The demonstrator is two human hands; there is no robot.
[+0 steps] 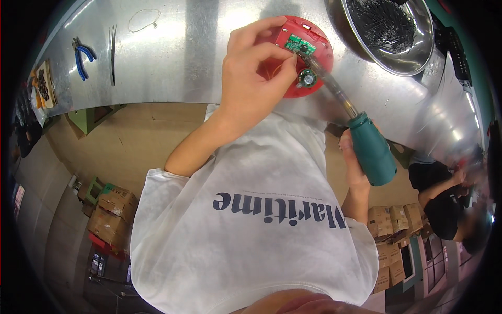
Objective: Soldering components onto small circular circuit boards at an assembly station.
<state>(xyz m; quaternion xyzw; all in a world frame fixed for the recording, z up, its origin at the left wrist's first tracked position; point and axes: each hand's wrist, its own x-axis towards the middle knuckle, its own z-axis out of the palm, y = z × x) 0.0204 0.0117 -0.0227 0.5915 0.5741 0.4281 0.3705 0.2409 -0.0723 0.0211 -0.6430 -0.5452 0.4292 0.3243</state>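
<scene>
Your left hand [250, 73] presses thumb to forefinger at one green circuit board [308, 46] in one round red housing [323, 52]; anything between is too small to tell. Your right hand [356, 165] wraps one soldering iron [369, 142]. Blue-handled pliers [80, 63], tweezers [112, 57] and a steel bowl [425, 37], one each, share the metal table [167, 65]; cardboard boxes [111, 221] stack on both sides.

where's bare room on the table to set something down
Widest: the metal table between tweezers and left hand, below the thin wire loop. A narrower gap separates the tweezers from the blue pliers. Crowded: the red disc, where that hand and the soldering iron converge, with the steel bowl at its upper right.
</scene>
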